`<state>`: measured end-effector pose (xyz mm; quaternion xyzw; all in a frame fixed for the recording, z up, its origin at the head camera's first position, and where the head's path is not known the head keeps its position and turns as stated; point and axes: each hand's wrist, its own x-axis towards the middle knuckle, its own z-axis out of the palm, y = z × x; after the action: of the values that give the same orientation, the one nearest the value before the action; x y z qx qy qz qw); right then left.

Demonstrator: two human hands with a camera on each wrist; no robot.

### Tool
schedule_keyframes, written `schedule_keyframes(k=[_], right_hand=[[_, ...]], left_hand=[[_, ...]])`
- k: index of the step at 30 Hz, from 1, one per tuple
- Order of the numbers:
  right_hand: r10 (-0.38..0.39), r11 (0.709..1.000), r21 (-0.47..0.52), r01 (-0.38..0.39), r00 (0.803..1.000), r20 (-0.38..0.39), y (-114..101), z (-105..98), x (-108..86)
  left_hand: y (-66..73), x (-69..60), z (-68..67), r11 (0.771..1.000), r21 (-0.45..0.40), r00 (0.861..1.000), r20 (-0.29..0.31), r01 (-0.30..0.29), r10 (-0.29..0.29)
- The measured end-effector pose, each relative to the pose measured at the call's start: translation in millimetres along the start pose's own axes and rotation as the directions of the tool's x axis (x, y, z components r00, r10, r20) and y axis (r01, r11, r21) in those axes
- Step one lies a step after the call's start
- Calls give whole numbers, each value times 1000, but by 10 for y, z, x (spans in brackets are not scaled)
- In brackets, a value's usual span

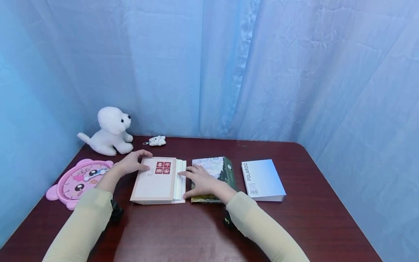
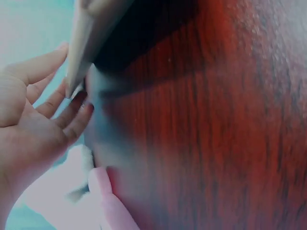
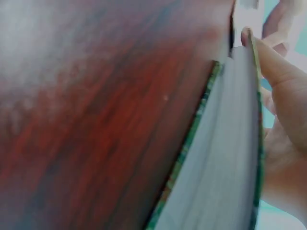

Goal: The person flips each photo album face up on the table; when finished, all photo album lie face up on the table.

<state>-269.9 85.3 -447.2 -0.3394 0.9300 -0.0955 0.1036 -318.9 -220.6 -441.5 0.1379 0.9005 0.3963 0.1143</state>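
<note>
A cream album [image 1: 154, 185] with red Chinese characters lies flat, its inner pages and back cover showing past the front cover's right side. My left hand [image 1: 132, 162] touches its far left corner, fingers loosely bent and thumb over the cover. In the left wrist view, the left hand's fingers [image 2: 76, 122] reach around the album's edge. Above a green illustrated album [image 1: 209, 167], my right hand [image 1: 206, 182] spreads its fingers toward the cream album's right edge. The right wrist view shows the green album's pages [image 3: 216, 143] below that hand; exact contact there cannot be told.
A blue and white POLAROID album [image 1: 264, 180] lies to the right. On the left are a pink animal-face clock [image 1: 73, 182] and a white plush dog [image 1: 112, 127]. A small plush keychain [image 1: 158, 141] lies near the table's back edge. Blue curtains [image 1: 163, 65] hang behind.
</note>
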Motion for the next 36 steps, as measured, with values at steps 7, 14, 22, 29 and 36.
schedule_keyframes(k=[7,14,22,29,36], right_hand=[[-37,991,128,42,999,-39,74,-145,-138],[-49,983,174,67,993,-106,184,-269,-373],[-17,987,156,42,987,-161,377,-313,-689],[29,984,176,9,977,-212,575,-296,-920],[64,986,165,-28,974,-216,734,-281,-1103]], left_hand=[[200,-37,56,976,213,993,-94,-45,66],[476,-18,233,934,341,976,-142,-106,162],[799,-134,493,930,333,958,-176,-157,225],[1064,-205,746,943,289,967,-136,-168,214],[1235,-208,1033,924,302,957,-96,-236,275]])
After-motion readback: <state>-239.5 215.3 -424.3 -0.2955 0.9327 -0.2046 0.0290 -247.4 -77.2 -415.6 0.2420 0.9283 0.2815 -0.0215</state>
